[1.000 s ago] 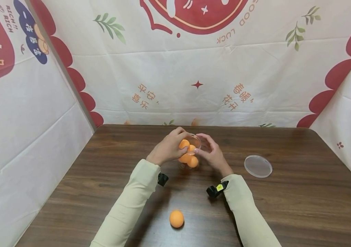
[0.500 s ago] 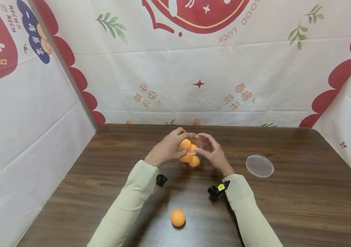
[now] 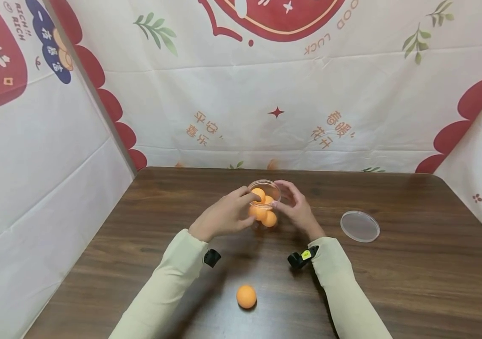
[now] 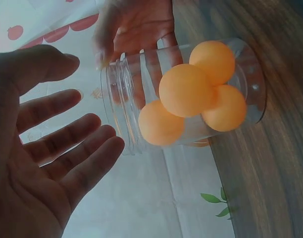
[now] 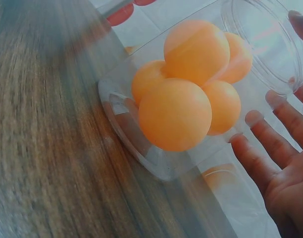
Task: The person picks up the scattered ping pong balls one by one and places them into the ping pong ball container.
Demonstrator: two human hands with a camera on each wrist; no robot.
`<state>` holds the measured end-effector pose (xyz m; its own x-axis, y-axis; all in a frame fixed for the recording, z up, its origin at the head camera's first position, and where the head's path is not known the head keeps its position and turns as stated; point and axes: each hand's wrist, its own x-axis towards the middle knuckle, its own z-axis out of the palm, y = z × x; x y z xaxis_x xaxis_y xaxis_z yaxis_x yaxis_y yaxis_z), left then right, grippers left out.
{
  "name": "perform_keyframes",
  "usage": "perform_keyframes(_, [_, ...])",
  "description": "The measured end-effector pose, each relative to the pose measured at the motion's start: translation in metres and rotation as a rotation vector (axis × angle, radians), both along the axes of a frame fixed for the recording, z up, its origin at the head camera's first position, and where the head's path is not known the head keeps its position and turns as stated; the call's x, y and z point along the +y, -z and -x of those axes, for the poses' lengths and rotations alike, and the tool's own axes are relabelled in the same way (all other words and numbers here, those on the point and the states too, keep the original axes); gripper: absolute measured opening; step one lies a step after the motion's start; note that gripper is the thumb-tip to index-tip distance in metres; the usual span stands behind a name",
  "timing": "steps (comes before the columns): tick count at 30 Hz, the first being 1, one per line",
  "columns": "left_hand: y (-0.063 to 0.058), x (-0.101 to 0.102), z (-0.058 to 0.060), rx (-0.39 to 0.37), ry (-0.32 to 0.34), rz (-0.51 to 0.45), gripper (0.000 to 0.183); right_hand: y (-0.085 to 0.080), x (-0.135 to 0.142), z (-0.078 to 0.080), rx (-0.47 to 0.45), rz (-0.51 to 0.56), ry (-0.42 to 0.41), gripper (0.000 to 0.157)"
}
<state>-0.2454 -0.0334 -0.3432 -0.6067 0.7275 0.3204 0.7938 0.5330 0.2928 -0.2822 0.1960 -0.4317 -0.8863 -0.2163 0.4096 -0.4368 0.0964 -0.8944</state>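
A clear plastic jar [image 4: 181,136] without a lid stands upright on the wooden table, holding several orange ping-pong balls [image 5: 175,115]. My right hand [image 3: 298,209] holds the jar near its mouth, thumb at the near rim and fingers round the far side. My left hand [image 3: 226,214] is just left of the jar; in the left wrist view its fingers [image 4: 94,153] are spread, apart from the rim, with nothing in them. One loose orange ping-pong ball [image 3: 246,296] lies nearer the front, between the forearms.
The round clear lid [image 3: 360,226] lies flat on the table [image 3: 414,273], right of my right hand. A printed white cloth [image 3: 241,94] hangs behind the table's back edge, with another cloth along the left side.
My left hand has let go of the jar's rim and drawn back a little to the left. My right hand stays on the jar; loose ball and lid have not moved.
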Motion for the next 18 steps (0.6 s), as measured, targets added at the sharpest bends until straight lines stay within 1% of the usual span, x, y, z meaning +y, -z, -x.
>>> perform_keyframes(6, [0.005,-0.006,-0.01,0.014,0.008,0.014,0.033,0.001,-0.001,0.0,-0.004,-0.001,0.002,0.053])
perform_keyframes(9, [0.01,-0.007,-0.016,-0.002,0.032,0.025,0.033,0.001,-0.002,0.001,0.008,0.005,0.005,0.052])
perform_keyframes(13, [0.021,-0.008,-0.027,-0.068,0.067,0.067,0.034,0.001,-0.001,0.001,0.016,0.009,0.008,0.052])
perform_keyframes(18, [0.035,-0.01,-0.044,-0.145,0.065,0.117,0.037,0.0,0.0,0.002,0.003,-0.001,0.01,0.053])
